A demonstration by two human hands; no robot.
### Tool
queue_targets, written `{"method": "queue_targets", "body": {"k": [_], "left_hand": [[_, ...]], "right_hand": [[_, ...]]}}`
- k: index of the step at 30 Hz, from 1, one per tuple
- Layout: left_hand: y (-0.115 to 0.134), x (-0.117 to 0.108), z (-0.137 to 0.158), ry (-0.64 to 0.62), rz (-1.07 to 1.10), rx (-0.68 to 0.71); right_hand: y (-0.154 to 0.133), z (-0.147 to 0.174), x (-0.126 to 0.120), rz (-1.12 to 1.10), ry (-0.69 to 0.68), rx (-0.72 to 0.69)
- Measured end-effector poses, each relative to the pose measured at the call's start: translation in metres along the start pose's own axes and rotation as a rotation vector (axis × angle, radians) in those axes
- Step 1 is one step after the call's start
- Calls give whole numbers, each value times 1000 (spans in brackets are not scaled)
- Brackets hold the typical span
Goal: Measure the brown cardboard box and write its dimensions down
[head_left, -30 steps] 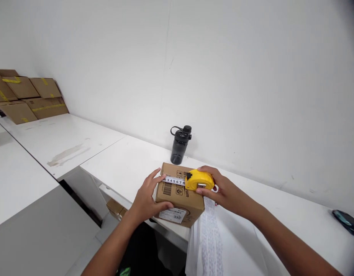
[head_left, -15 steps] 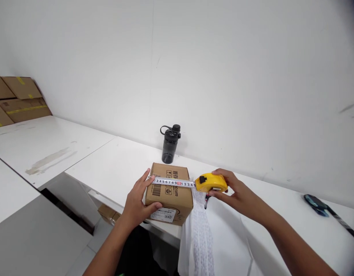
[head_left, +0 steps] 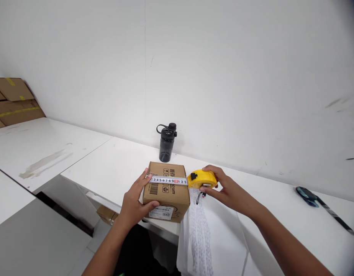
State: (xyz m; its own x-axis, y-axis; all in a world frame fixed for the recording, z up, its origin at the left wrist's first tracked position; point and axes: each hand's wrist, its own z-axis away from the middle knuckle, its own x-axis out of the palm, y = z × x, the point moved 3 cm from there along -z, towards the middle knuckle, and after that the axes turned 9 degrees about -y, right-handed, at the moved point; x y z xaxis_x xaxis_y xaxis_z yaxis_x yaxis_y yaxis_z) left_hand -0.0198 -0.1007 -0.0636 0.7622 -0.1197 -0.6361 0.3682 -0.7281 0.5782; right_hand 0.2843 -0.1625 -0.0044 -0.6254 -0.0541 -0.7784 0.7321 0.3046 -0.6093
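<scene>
A small brown cardboard box stands at the table's front edge, printed with black symbols and a white label on its near side. Across its top lies the white blade of a tape measure, figures upward, reaching from the left edge to the right. My left hand grips the box's left side, thumb on the near face, fingertips at the blade's end. Gripped in my right hand is the yellow tape measure case, close against the box's right edge. From the case hangs a dark wrist strap.
Behind the box a dark water bottle stands by the wall. White sheets with a patterned strip lie to the box's right, over the table's front. A blue and black strapped item lies far right. Larger cartons are stacked far left.
My right hand has brought the tape case left, up against the box, and less blade shows. My left hand stays on the box. The view has shifted slightly.
</scene>
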Motion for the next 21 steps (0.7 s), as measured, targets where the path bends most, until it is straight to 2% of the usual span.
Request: {"method": "queue_targets", "body": {"k": [17, 21], "left_hand": [[-1, 1, -1, 15, -28, 28], [-4, 1, -1, 12, -29, 18]], "right_hand": [[0, 2, 12, -28, 38, -67], [-1, 3, 6, -9, 49, -67]]}}
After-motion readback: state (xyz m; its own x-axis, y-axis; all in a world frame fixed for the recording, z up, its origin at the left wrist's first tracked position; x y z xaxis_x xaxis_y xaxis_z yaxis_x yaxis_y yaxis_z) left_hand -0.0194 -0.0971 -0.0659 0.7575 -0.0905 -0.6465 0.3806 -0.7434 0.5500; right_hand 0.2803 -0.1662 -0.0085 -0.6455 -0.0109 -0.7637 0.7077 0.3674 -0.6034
